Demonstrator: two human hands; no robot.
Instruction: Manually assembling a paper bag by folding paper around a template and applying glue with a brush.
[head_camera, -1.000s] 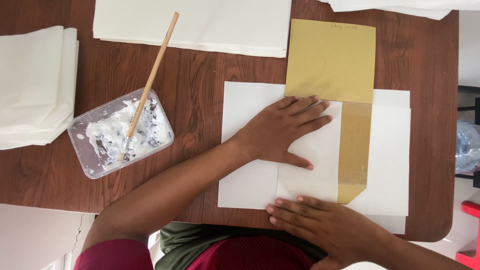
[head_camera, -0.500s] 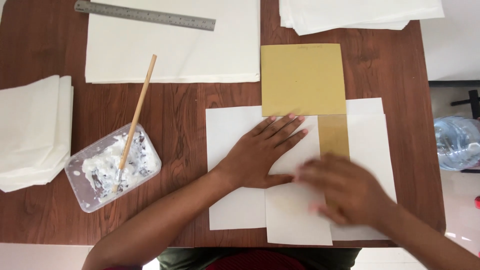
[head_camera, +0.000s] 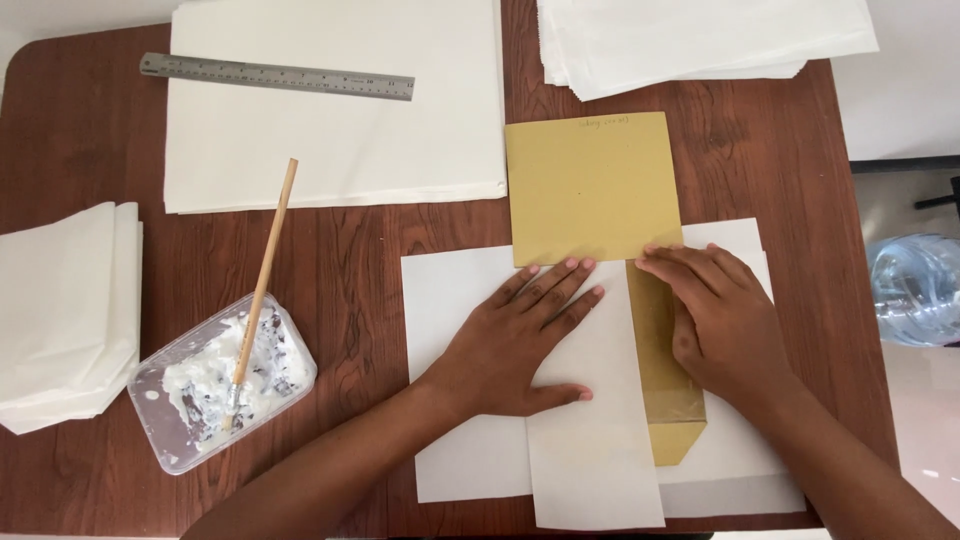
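left hand (head_camera: 520, 345): flat, fingers spread, pressing the folded white paper (head_camera: 590, 440)
right hand (head_camera: 715, 320): flat on the gold card (head_camera: 595, 190)

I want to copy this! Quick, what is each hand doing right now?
Left hand: open, pressed flat on the folded white paper, holding nothing.
Right hand: open, flat on the gold card and paper, holding nothing.
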